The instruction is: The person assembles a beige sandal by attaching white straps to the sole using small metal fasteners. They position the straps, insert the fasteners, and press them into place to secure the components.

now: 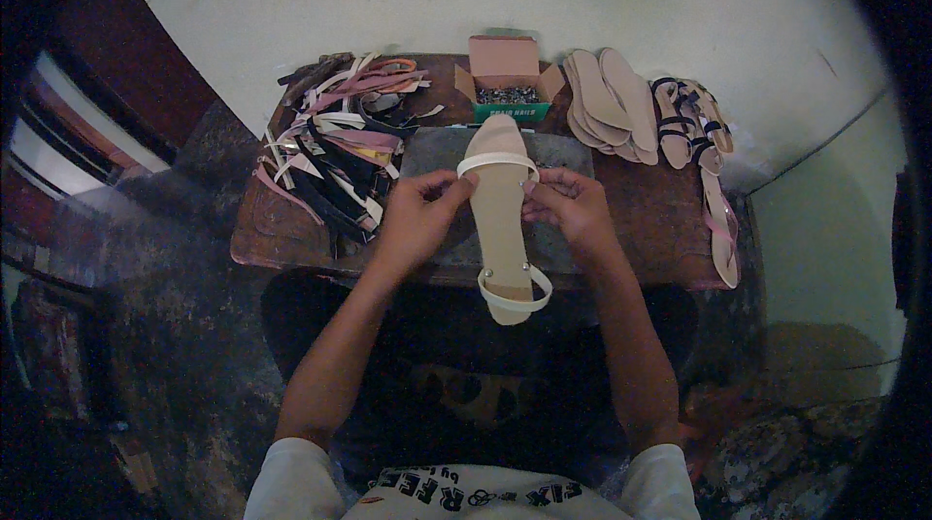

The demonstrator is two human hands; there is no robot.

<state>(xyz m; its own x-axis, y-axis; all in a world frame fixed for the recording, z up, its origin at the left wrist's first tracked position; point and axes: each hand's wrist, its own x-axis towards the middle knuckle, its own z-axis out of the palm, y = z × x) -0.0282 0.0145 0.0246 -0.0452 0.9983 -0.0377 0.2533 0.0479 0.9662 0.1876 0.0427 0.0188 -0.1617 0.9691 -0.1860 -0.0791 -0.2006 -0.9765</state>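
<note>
A dark brown wooden table bears a tangled heap of multicoloured straps and a flat grey slab. A beige flat sandal with white straps is held partly over the slab, near an open green cardboard box. The left hand pinches the sandal's left edge, the right hand its right, beside the front strap.

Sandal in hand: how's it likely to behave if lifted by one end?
The sandal is probably fairly stiff: its sole looks nearly straight though held only near the front strap. Likely light: left hand and right hand seem to pinch only its edges. The rear strap may flex, being a thin loop.
</note>
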